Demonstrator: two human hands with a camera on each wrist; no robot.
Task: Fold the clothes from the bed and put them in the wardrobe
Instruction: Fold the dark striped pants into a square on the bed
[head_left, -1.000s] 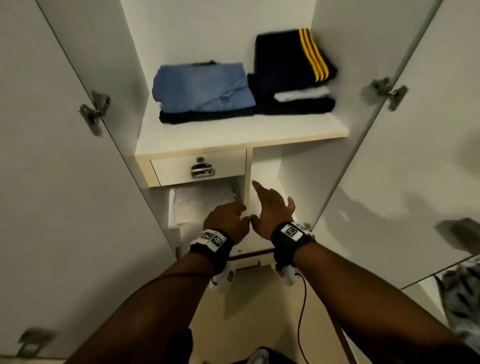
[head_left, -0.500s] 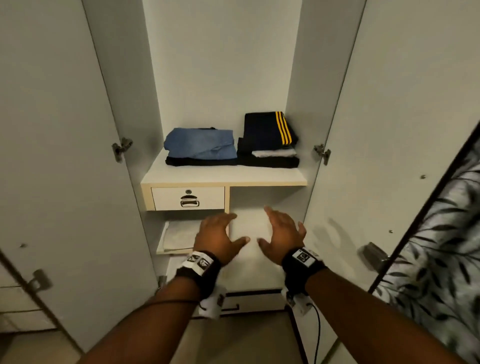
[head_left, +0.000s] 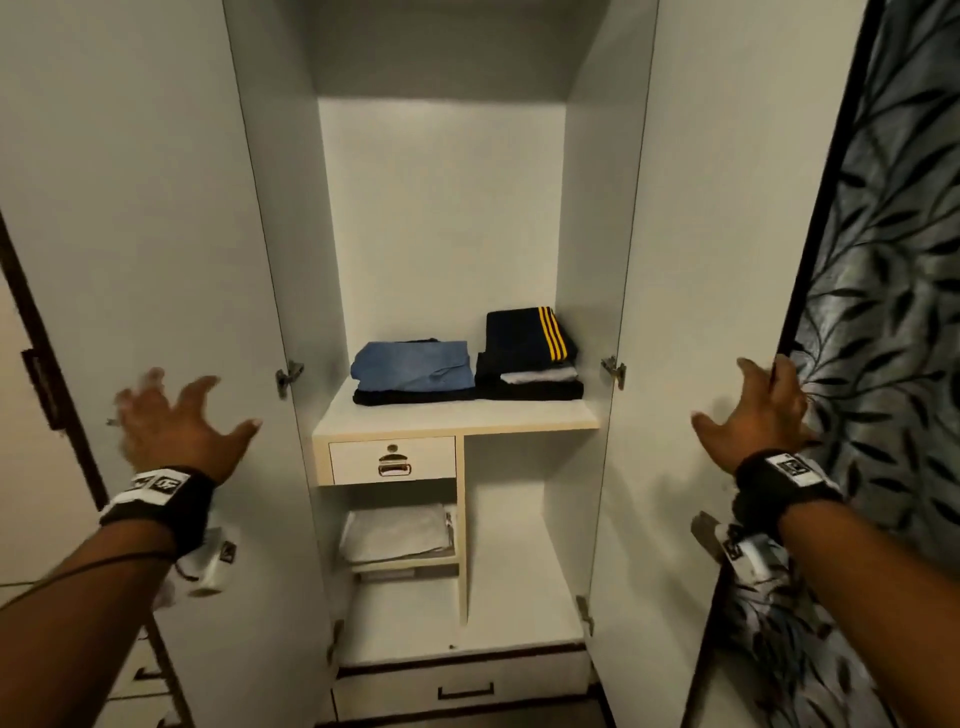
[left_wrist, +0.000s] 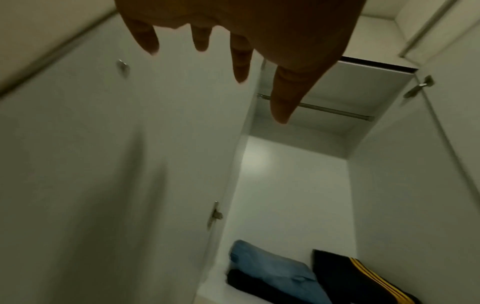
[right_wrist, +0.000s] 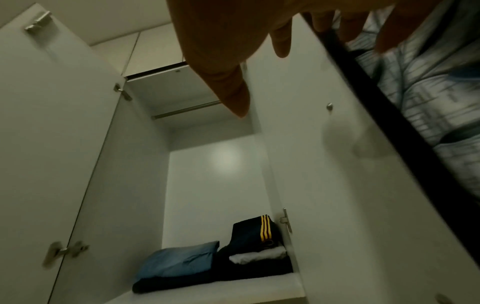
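Note:
The wardrobe stands with both doors swung wide. On its middle shelf (head_left: 457, 418) a folded blue garment (head_left: 413, 364) lies on a black one, and beside it sits a black stack topped by a piece with yellow stripes (head_left: 530, 345). Both piles also show in the wrist views, the blue garment (left_wrist: 270, 269) and the striped piece (right_wrist: 257, 228). My left hand (head_left: 171, 415) is spread and blurred in front of the left door (head_left: 156, 260), holding nothing. My right hand (head_left: 753, 410) has its fingers (right_wrist: 350, 24) hooked over the dark edge of the right door (head_left: 701, 260), thumb on the inner face.
Under the shelf are a small drawer (head_left: 392, 460), a cubby with folded white cloth (head_left: 395, 535), a tall bare compartment (head_left: 519, 545) and a bottom drawer (head_left: 462, 686). A hanging rail (left_wrist: 337, 112) crosses the top. A leaf-patterned door front (head_left: 883, 312) is at right.
Both hands have left the lower middle of the wardrobe, risen and spread apart to the two doors. My view has lifted and pulled back, taking in the whole wardrobe.

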